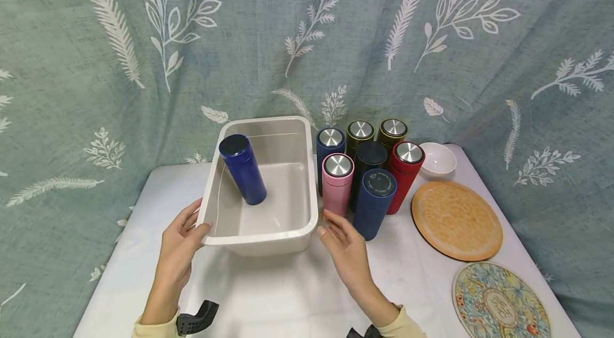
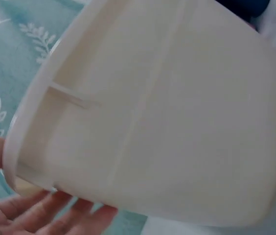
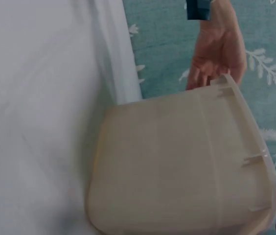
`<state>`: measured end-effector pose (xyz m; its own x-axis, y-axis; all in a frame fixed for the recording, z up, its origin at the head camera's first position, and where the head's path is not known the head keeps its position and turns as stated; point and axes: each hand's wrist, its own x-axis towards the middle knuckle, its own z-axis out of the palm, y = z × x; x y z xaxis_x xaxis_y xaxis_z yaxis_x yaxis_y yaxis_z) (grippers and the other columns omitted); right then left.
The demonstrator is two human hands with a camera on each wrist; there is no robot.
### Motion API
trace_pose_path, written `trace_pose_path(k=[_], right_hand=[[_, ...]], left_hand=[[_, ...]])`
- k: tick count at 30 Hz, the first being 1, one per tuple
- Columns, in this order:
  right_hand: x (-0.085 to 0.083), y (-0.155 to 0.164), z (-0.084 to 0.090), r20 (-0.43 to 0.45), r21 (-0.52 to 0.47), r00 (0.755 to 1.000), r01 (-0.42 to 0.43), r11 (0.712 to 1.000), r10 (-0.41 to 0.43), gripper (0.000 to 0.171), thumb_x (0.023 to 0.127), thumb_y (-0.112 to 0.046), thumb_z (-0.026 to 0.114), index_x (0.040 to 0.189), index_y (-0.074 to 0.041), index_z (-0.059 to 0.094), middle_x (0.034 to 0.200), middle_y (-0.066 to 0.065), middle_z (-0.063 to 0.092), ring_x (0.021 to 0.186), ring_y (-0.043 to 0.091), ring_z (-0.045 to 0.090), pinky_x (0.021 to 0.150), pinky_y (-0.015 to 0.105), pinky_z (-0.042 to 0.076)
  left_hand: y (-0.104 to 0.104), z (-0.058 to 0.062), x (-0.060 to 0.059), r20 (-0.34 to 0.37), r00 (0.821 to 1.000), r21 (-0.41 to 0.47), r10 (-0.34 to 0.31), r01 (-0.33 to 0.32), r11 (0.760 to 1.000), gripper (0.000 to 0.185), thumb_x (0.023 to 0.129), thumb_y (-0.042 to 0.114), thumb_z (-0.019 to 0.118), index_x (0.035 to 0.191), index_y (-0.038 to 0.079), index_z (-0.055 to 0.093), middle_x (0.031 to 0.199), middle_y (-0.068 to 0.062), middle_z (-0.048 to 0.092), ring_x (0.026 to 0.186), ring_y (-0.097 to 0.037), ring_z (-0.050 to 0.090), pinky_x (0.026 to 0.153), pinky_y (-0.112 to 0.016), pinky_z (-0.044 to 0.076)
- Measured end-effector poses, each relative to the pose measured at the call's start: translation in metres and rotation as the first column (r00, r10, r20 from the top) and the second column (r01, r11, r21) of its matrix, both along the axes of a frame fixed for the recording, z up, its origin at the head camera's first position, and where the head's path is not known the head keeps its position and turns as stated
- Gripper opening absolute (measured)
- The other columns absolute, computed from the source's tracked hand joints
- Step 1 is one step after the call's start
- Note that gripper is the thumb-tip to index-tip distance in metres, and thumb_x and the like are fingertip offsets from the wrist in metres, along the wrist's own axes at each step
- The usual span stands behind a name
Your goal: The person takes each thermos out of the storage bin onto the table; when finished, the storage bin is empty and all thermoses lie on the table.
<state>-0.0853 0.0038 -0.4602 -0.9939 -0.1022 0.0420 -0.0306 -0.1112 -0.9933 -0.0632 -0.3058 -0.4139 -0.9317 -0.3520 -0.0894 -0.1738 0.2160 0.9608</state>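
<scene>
A beige plastic bin [image 1: 261, 242] stands on the white table [image 1: 288, 295]. A dark blue bottle [image 1: 243, 170] leans inside it toward the left wall. My left hand [image 1: 184, 231] is at the bin's near left corner, thumb on the rim and fingers straight along the outside. In the left wrist view those fingers [image 2: 45, 215] lie flat below the bin [image 2: 167, 107]. My right hand [image 1: 336, 228] is open by the near right corner, fingertips at the rim. The right wrist view shows the bin's wall [image 3: 182, 166] with the left hand [image 3: 216, 54] beyond it.
Right of the bin stands a tight cluster of several bottles, among them pink [image 1: 337, 183], navy [image 1: 375, 202] and red [image 1: 405, 172]. Behind them is a white bowl [image 1: 437, 161]. An orange round mat [image 1: 455, 219] and a patterned mat [image 1: 501, 303] lie at the right. A leaf-print curtain hangs behind.
</scene>
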Motion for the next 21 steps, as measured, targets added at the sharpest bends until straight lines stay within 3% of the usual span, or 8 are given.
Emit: trace_pose_path(k=[6,15,21], right_hand=[[0.0,0.003,0.02,-0.091,-0.045,0.994,0.058,0.997,-0.062,0.039,0.096,-0.007,0.065,0.135,-0.005,0.059,0.144,0.011,0.058,0.137,0.024,0.054,0.105,0.019,0.047],[-0.01,-0.005,0.055,-0.256,-0.03,0.967,-0.016,0.999,0.007,0.037,0.095,-0.003,0.065,0.132,-0.002,0.06,0.14,0.017,0.06,0.134,0.029,0.057,0.108,0.024,0.045],[-0.026,-0.016,0.075,-0.263,0.009,0.963,-0.062,0.998,0.062,0.039,0.095,-0.005,0.066,0.133,-0.003,0.06,0.142,0.016,0.059,0.135,0.022,0.056,0.11,0.024,0.043]], left_hand=[[-0.003,-0.005,0.005,-0.004,1.0,0.04,-0.016,0.016,0.999,0.06,0.101,0.01,0.055,0.156,0.021,0.036,0.152,-0.014,0.045,0.108,0.005,0.06,0.078,-0.019,0.056],[-0.001,-0.01,0.008,-0.048,0.998,0.064,-0.051,0.054,0.996,0.059,0.104,0.015,0.053,0.158,0.022,0.032,0.157,-0.02,0.04,0.109,0.007,0.06,0.078,-0.02,0.057],[-0.001,-0.014,0.01,-0.084,0.996,0.079,-0.04,0.046,0.996,0.057,0.104,0.017,0.053,0.158,0.02,0.033,0.156,-0.023,0.041,0.106,0.009,0.061,0.078,-0.02,0.057]])
